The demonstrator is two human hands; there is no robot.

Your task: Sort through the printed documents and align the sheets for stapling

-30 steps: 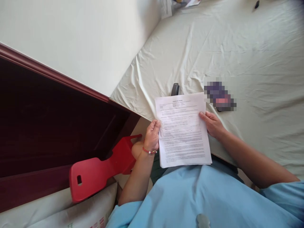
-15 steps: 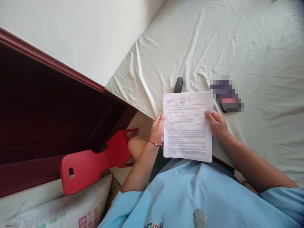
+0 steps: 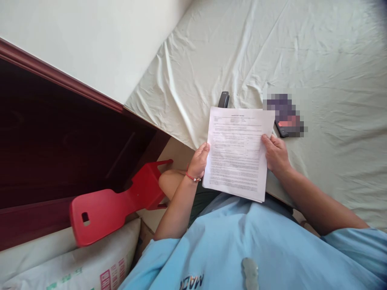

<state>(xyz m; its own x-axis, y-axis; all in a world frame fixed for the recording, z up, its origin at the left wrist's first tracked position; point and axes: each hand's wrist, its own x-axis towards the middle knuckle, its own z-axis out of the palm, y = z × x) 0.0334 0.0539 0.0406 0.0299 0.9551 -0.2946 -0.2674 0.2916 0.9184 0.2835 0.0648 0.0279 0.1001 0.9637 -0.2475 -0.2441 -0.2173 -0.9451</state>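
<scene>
A stack of printed paper sheets (image 3: 236, 157) is held up between my two hands, over the edge of the cloth-covered table and my lap. My left hand (image 3: 199, 161) grips its left edge, thumb on top. On the right edge, my right hand (image 3: 275, 153) pinches the sheets with the thumb in front; the other fingers are partly behind the paper. Just beyond the top edge lies a black stapler (image 3: 223, 99), its lower end hidden by the sheets. A phone-like dark object (image 3: 284, 131), mostly blurred out, rests to the right of the paper.
A pale wrinkled cloth (image 3: 332, 72) covers the table. At the left stands a red plastic chair (image 3: 99, 215) beside my leg, with a printed white sack (image 3: 90, 262) below it. Dark red wooden furniture (image 3: 60, 141) and a white wall (image 3: 90, 40) border the left side.
The stack of sheets has tilted slightly clockwise, its top shifting right and its bottom left. Both hands keep hold of it. The whole view has shifted a little.
</scene>
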